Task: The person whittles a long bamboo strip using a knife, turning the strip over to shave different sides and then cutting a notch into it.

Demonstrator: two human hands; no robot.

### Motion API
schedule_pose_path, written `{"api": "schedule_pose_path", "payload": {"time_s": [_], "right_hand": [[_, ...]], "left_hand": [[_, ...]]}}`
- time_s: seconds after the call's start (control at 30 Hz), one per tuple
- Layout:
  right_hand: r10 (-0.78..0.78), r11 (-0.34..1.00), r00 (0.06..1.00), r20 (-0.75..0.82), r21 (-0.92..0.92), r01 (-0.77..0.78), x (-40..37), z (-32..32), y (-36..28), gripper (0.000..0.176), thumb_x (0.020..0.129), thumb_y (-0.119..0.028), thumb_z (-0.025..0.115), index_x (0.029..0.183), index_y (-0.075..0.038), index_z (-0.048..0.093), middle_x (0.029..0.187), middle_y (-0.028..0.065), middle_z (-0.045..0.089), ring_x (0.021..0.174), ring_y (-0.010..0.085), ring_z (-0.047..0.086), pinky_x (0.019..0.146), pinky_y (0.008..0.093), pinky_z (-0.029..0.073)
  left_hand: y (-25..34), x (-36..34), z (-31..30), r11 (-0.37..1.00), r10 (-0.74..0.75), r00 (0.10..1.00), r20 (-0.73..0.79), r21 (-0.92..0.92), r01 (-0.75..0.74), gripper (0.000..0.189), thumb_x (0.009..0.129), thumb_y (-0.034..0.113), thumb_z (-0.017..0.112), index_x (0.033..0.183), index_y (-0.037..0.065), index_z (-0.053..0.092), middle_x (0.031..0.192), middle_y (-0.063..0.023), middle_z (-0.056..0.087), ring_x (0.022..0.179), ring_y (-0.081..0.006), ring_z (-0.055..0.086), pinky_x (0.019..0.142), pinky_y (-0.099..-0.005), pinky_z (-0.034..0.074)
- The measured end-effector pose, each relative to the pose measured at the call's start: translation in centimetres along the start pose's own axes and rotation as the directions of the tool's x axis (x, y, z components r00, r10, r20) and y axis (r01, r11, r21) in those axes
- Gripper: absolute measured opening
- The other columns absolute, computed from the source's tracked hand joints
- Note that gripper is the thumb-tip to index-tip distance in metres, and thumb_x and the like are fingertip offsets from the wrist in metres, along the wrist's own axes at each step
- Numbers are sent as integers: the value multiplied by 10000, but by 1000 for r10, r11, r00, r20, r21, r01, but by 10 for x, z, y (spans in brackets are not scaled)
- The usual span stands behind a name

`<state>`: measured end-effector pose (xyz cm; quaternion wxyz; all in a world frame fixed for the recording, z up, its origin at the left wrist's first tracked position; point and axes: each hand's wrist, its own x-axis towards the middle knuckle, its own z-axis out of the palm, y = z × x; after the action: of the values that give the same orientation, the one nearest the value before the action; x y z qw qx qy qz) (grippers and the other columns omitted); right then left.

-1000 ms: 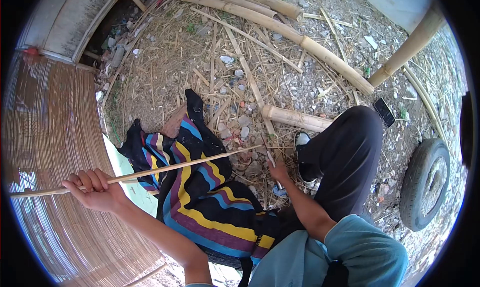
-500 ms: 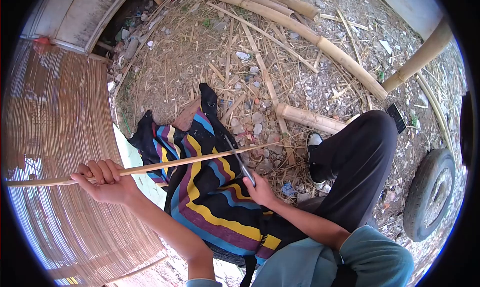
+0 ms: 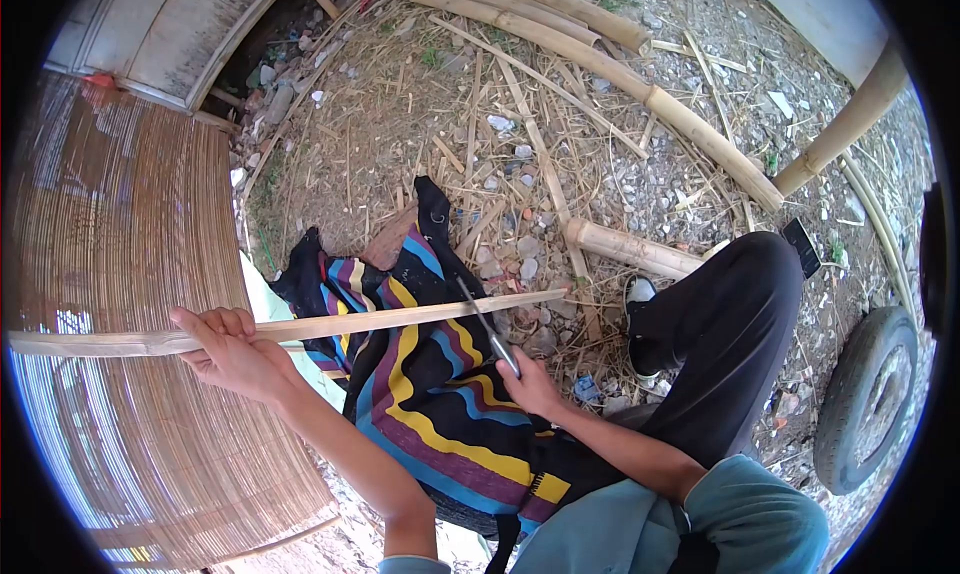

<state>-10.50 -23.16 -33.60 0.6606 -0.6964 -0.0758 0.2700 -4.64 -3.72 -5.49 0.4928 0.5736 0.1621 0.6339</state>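
A long split bamboo strip [image 3: 400,316] stretches across the view above my lap, its broad pale face showing. My left hand [image 3: 232,352] is closed around it near its left end. My right hand [image 3: 532,384] grips the handle of a knife [image 3: 490,329], whose thin blade points up and to the left, meeting or crossing the strip; whether it touches I cannot tell. Beneath both lies a black cloth with yellow, purple and blue stripes [image 3: 450,459], spread over my lap and the ground.
A bamboo slat screen [image 3: 150,224] stands at the left. Bamboo poles [image 3: 690,129] lie at the upper right, with a shorter bamboo piece [image 3: 630,246] nearer my shoe [image 3: 638,304]. A tyre [image 3: 865,399] rests at the right. Shavings and stones litter the ground.
My left hand has turned over, rolling the bamboo strip so its wider face shows. The strip's left end sits slightly higher. The knife stays in my right hand, and the view has shifted a little.
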Motion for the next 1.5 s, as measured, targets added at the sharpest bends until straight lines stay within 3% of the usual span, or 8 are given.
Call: {"api": "schedule_pose_path", "payload": {"time_s": [0.2,0.37,0.8,0.87,0.93,1.07,1.13,1.5], "right_hand": [[-112,981,976,-187,-180,79,13,4,54,336,913,-342,467,960,-13,516,522,109,494,517,254,589,507,376,443],[474,846,854,-217,-155,-509,39,-37,152,397,921,-399,430,879,-15,522,508,71,501,400,215,543,405,351,427],[-188,976,964,-188,-143,163,24,-3,74,384,902,-384,484,928,-3,525,541,81,534,470,202,565,466,331,433],[326,932,903,-279,-65,-356,30,-17,121,429,881,-427,474,876,-4,551,666,205,590,716,399,606,611,444,460],[675,734,715,-184,66,-676,35,-51,142,464,887,-450,470,823,2,551,551,127,544,464,218,572,464,373,450],[505,815,816,-280,-157,-558,28,-62,183,499,880,-494,459,836,-5,547,514,98,510,426,210,546,416,369,432],[730,680,658,-182,279,-678,33,-44,143,509,879,-516,447,839,-19,546,499,63,481,397,192,522,387,348,416],[228,970,966,-123,109,-215,30,-25,119,434,892,-432,473,958,-12,562,622,138,567,562,279,578,545,376,438]], "left_hand": [[-7,4,-7,998,36,999,-5,57,-35,273,889,252,575,784,92,381,603,24,352,495,-41,310,420,-207,275],[-12,9,-7,995,31,996,-78,96,-24,287,900,261,558,758,110,360,564,38,320,468,-29,268,394,-202,236],[-3,10,-5,993,-58,998,17,-100,59,338,919,288,519,678,137,337,511,53,257,413,-25,213,341,-204,186],[-8,17,-15,969,-75,989,124,-223,102,339,932,294,488,662,136,357,495,60,229,385,-25,174,312,-197,159],[-5,16,-17,932,-89,975,203,-329,153,323,939,278,469,666,131,377,481,62,213,362,-24,155,292,-193,147],[-5,15,-14,851,-61,929,366,-467,240,315,957,253,424,670,131,380,463,56,210,348,-24,141,288,-186,168],[2,9,-8,858,-39,923,383,-461,228,320,961,250,411,667,131,366,463,54,205,350,-27,139,290,-186,173],[-6,19,-16,929,-77,966,245,-333,159,307,943,223,462,670,113,374,503,49,192,411,-47,128,357,-208,170]]}}
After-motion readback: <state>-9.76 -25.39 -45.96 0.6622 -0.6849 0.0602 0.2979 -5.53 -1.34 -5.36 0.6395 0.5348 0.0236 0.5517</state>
